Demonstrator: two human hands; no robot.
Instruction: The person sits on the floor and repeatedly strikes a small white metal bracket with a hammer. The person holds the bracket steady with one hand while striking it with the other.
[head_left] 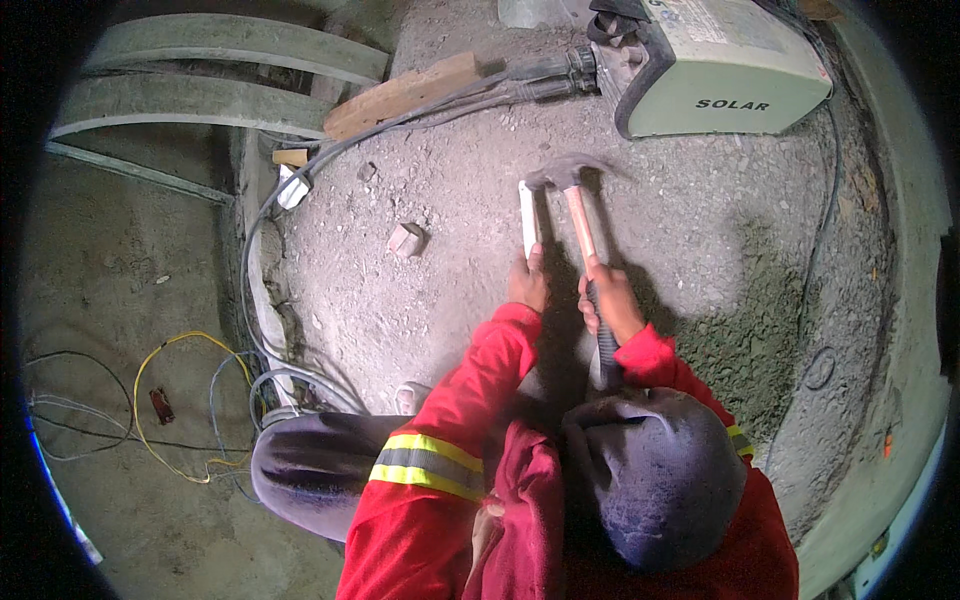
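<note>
My right hand (614, 303) is wrapped round the dark grip of a claw hammer (580, 220), its pale shaft pointing away from me. The hammer's head lies against or just over the far end of a narrow whitish piece (529, 215); I cannot tell whether they touch. That piece is gripped near its close end by my left hand (529, 278), thumb along it. Its exact kind does not show. Both hands are low over the dusty, rough ground, between my bent knees. A small pale block (406, 240) lies to the left of them.
A pale-green boxy machine (715, 85) with thick cables stands at the far right. Wooden plank (405, 95) lies far left, beside curved beams (230, 40). Coiled wires (190, 400) lie on the lower floor at left. Damp grey mortar-like material (740, 345) spreads at right.
</note>
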